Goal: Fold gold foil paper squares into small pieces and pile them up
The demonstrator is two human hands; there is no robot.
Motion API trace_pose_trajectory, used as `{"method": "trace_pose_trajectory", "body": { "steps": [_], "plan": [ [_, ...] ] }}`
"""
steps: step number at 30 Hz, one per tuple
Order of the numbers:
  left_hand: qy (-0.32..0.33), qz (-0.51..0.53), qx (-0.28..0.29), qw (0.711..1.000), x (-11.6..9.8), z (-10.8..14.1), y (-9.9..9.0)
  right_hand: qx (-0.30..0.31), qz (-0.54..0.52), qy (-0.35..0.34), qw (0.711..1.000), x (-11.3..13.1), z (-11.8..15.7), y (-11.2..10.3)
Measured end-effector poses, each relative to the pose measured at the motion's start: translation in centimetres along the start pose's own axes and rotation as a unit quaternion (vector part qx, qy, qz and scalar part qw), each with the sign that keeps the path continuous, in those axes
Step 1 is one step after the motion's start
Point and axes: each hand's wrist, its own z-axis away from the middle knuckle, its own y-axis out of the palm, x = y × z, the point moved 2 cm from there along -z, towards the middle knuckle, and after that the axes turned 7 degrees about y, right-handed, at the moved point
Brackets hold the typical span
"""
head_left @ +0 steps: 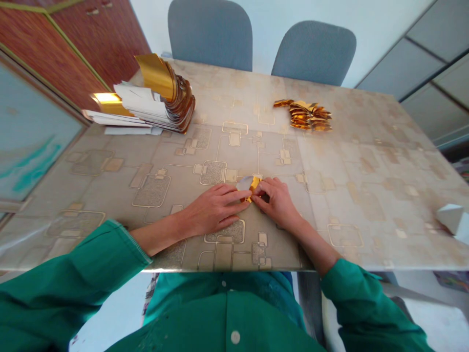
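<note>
Green button-front shirt (pixel 223 322) at the lower edge, a person leans over a patterned desk (pixel 370 195), forearms angled inward so both hands meet on one small gold foil piece (pixel 254 186). The right hand (pixel 277 203) curls, its grip pinching the foil against the desk top, apparently for steadiness on so small a piece. The left hand (pixel 216 209) lies low, fingers (pixel 238 200) closed together at the foil's edge; whether they pinch cannot be told. Farther off, a leaning stack of gold-and-white foil sachets (pixel 170 100) and a small heap of gold sachets (pixel 304 115) sit well apart, leaving the hands room.
</note>
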Motion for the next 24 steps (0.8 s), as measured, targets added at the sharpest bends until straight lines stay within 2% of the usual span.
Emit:
{"method": "trace_pose_trajectory", "body": {
  "steps": [5,7,10,13,16,20,24],
  "plan": [
    [0.009,-0.01,-0.01,1.0,0.0,0.0,0.2,-0.005,-0.038,-0.027,0.999,-0.3,0.1,-0.6],
    [0.009,-0.008,-0.013,1.0,0.1,0.0,0.2,-0.025,-0.027,-0.053,0.998,-0.1,0.6,-1.2],
    [0.005,0.0,-0.012,1.0,0.2,0.1,0.3,-0.095,0.091,-0.1,0.986,0.7,2.1,-1.9],
    [0.002,0.005,-0.01,1.0,0.3,0.1,0.4,-0.082,0.185,-0.138,0.97,1.3,3.4,-1.6],
    [0.0,0.012,-0.01,1.0,0.3,0.2,0.4,-0.07,0.209,-0.119,0.968,1.3,4.0,-1.4],
    [0.0,0.023,-0.015,1.0,0.4,0.1,0.2,-0.057,0.182,-0.075,0.979,0.8,4.2,-1.7],
    [0.001,0.029,-0.017,0.999,0.5,0.0,0.2,-0.04,0.161,-0.066,0.984,0.6,4.3,-1.9]
  ]
}}
